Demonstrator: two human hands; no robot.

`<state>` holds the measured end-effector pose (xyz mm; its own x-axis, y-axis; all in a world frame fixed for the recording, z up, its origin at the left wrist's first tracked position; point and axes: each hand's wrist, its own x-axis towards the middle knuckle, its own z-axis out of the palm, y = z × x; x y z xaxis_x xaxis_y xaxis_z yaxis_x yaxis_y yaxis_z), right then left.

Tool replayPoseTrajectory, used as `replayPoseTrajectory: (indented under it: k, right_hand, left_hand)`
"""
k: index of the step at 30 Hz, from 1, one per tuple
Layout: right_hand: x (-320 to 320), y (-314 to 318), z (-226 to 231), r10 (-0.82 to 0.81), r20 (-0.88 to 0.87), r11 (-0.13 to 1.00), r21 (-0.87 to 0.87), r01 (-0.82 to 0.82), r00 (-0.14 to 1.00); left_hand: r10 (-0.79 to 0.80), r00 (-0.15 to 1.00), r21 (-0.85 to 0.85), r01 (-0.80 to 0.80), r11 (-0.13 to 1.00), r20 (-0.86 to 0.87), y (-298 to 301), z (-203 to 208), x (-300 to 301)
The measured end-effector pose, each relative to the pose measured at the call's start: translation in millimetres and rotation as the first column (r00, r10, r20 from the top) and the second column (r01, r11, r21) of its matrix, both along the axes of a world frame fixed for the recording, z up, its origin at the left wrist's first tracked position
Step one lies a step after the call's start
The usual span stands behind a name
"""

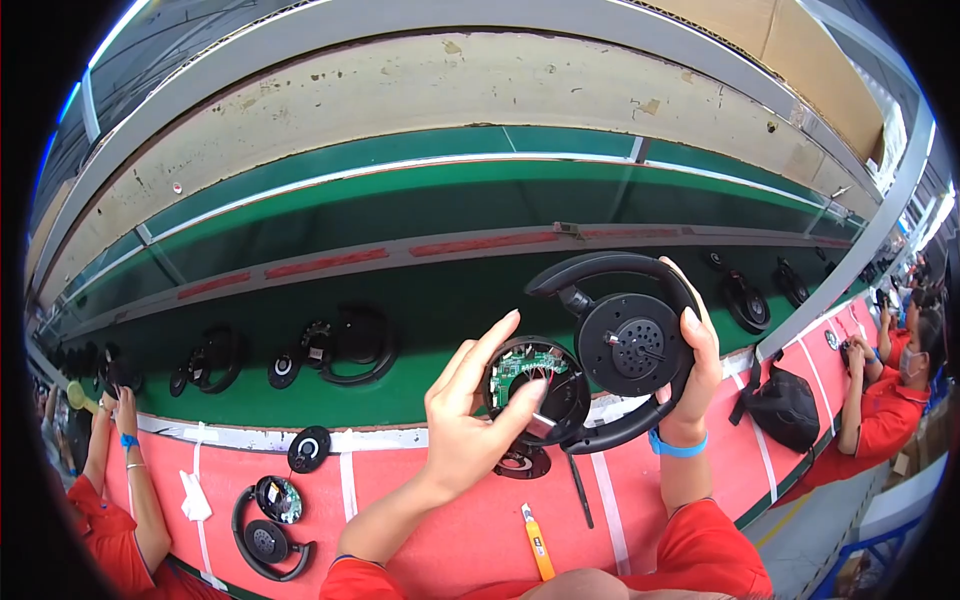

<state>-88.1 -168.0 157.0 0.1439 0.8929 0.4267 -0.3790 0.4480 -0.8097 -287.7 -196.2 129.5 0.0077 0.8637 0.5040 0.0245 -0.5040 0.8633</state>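
Over the bench I hold a pair of black headphones [636, 345] in both hands. My left hand [465, 425] grips the opened ear cup [568, 398], its thumb lying across the inside and its fingers along the outer rim. A green circuit board [507, 385] and thin wires show in that cup; the thumb hides part of them. The other ear cup, faced with a perforated round plate, is beside my right hand [697, 365], which is closed around the curved headband. Below the opened cup, a black disc-shaped part [522, 461] rests on the bench, partly covered.
A yellow utility knife [537, 541] and a thin black stick [581, 492] lie on the pink mat [430, 530]. Further left are another opened headphone [268, 540] and a round cover [309, 449]. Several headphones sit on the green conveyor [440, 350]. A black bag [784, 410] and co-workers flank me.
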Motion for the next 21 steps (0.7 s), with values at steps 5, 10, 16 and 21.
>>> replayPoseTrajectory:
  k: [5, 10, 16, 21]
  right_hand:
    - [2.5, 0.0, -0.2, 0.015, 0.062, 0.998, -0.054, -0.012, 0.998]
    - [2.8, 0.4, 1.8, 0.023, 0.052, 0.996, -0.087, -0.018, 0.998]
    - [3.0, 2.0, 4.0, 0.04, 0.007, 0.993, -0.108, -0.039, 0.999]
    - [4.1, 0.2, 5.7, 0.044, 0.005, 0.994, -0.104, -0.043, 0.999]
  left_hand:
    - [0.142, 0.976, 0.192, -0.109, 0.975, -0.166, 2.0, 0.1, 4.1]
    - [0.08, 0.987, 0.142, -0.06, 0.988, -0.139, 2.7, -0.1, 2.2]
    - [0.117, 0.971, 0.235, -0.066, 0.97, -0.208, 1.2, 3.9, -3.4]
    - [0.105, 0.97, 0.176, -0.067, 0.982, -0.217, 0.3, 2.9, -2.8]
